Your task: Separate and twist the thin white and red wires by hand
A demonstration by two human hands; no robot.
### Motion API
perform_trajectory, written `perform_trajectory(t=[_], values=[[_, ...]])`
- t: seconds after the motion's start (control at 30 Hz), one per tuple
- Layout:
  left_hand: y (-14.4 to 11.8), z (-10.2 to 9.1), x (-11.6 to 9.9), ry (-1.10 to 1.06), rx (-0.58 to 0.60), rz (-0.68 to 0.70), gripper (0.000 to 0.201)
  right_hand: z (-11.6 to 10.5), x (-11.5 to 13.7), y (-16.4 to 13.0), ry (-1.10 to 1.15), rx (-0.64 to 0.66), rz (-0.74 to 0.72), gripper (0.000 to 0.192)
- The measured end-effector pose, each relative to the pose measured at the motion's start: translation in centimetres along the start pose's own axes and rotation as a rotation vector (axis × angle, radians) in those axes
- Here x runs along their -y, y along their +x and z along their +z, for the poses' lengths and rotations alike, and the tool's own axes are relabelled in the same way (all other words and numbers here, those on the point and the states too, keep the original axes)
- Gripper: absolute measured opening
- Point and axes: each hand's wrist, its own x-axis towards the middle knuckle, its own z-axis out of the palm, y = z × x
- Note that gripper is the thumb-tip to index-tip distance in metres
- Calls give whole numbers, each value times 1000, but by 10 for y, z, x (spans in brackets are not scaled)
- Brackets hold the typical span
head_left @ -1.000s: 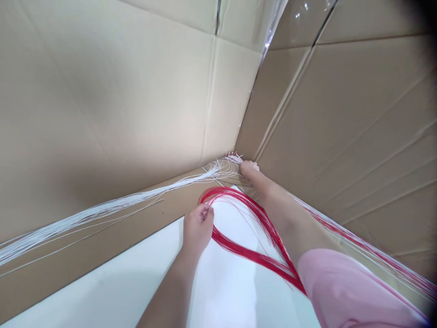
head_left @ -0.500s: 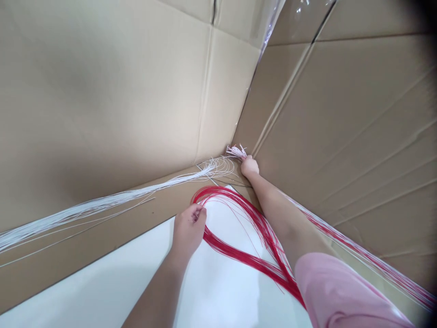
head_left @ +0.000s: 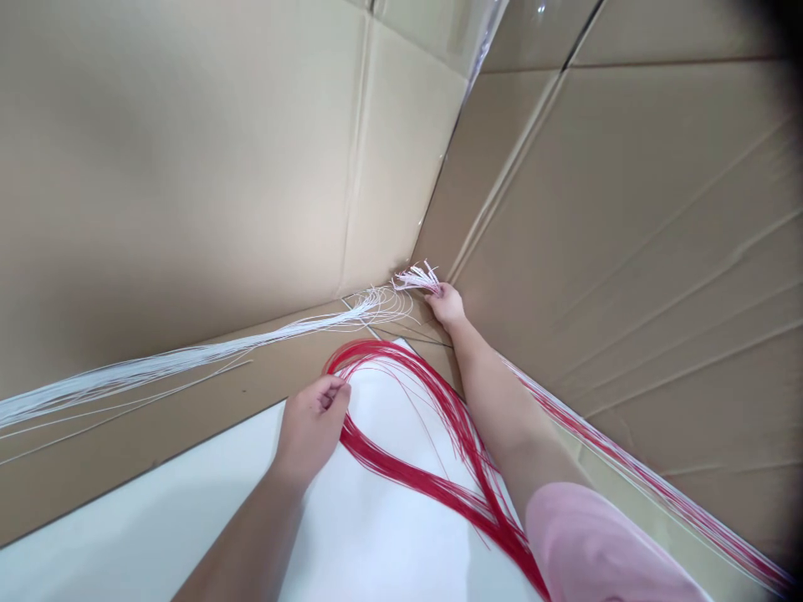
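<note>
A bundle of thin red wires (head_left: 401, 460) bends into a loop on the white table surface (head_left: 188, 518). My left hand (head_left: 312, 425) pinches the loop at its near left side. My right hand (head_left: 447, 305) reaches into the far corner of the cardboard enclosure and grips the pale tips of a wire bundle (head_left: 415, 277). A long bundle of white wires (head_left: 156, 368) lies along the left cardboard wall, running toward that corner. Red and white wires (head_left: 627, 477) also run along the right wall under my right arm.
Tall cardboard walls (head_left: 188, 167) enclose the table on the left, and more cardboard (head_left: 627, 209) closes it on the right; they meet in a corner ahead. Clear tape (head_left: 486, 42) runs down the corner seam. A pink sleeve (head_left: 595, 552) covers my right upper arm.
My left hand has drawn the red loop leftward and toward me. My right hand has stayed at the corner with the wire tips. The view has shifted slightly.
</note>
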Motion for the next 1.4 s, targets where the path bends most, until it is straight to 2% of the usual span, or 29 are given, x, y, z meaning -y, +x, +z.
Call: perform_trajectory(t=[0.2, 0.5, 0.6, 0.8, 1.0, 1.23, 1.4], values=[[-1, -1, -1, 19, -4, -32, 35, -4, 4, -3, 80, -78, 70, 23], [0, -3, -6, 59, 12, -54, 38, -8, 9, -5, 678, -197, 68, 25], [1, -4, -6, 59, 15, -51, 38, -10, 12, -9, 854, -144, 77, 27], [-1, -5, -8, 77, 26, -60, 37, -17, 17, -15, 1079, 77, 122, 29], [-1, -6, -8, 85, 41, -63, 37, -23, 20, -12, 1203, 123, 159, 28], [-1, -5, -9, 82, 42, -46, 36, -28, 24, -14, 1244, 232, 190, 38], [0, -5, -6, 72, 38, -28, 33, -30, 27, -17, 1262, 228, 174, 39]])
